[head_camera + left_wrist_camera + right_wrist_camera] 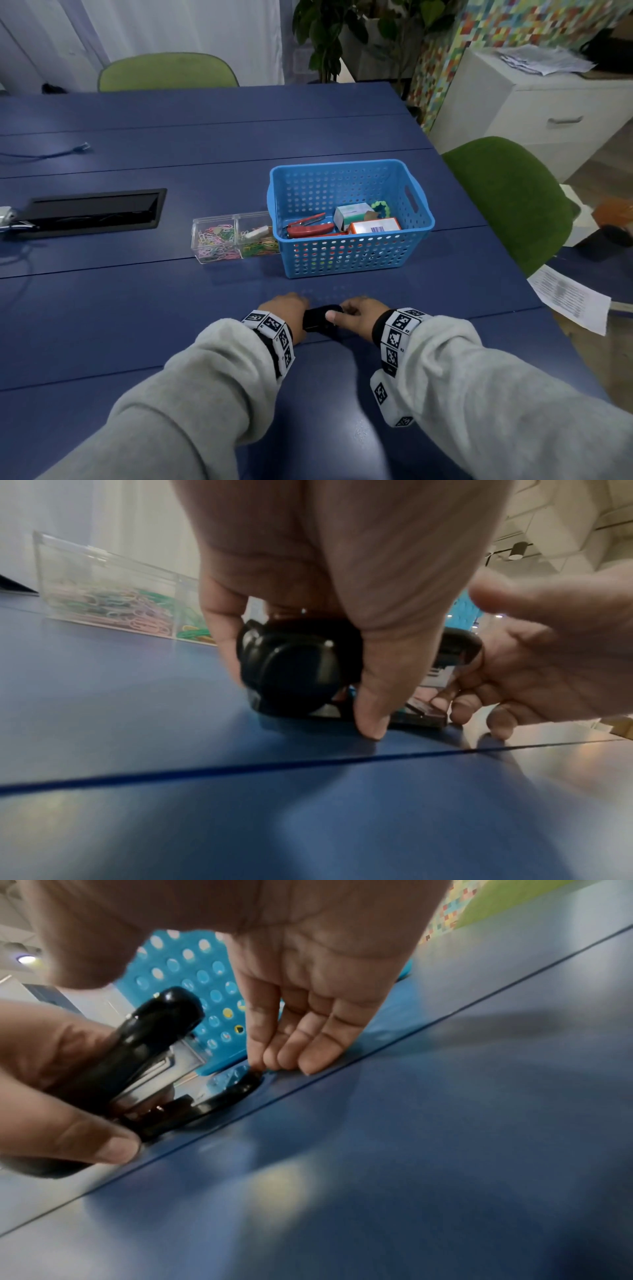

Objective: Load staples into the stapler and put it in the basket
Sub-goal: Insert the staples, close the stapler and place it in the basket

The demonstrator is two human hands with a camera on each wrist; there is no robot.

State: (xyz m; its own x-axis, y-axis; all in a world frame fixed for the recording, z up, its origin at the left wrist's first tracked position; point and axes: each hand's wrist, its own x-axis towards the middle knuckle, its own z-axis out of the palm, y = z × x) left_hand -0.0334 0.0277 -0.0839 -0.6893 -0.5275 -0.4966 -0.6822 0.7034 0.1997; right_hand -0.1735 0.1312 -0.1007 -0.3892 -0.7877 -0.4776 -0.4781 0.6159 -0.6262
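Observation:
A black stapler [318, 320] lies on the blue table [137, 308], just in front of the blue perforated basket [342, 253]. My left hand [284, 308] grips its rear end [294, 664], thumb on the near side and fingers on the far side. The stapler's top arm [164, 1010] is tilted up and the metal magazine shows under it. My right hand [356, 315] has fairly straight fingers [308, 1042] whose tips touch the front end of the base. Its thumb [85, 961] hovers over the top arm. I cannot make out any staples.
The basket holds a red stapler [308, 228], a white-green box [352, 212] and an orange-white box [375, 226]. A clear two-part box of coloured paper clips [219, 240] touches its left side. A cable hatch [96, 212] is far left, a paper sheet [568, 298] at the right edge.

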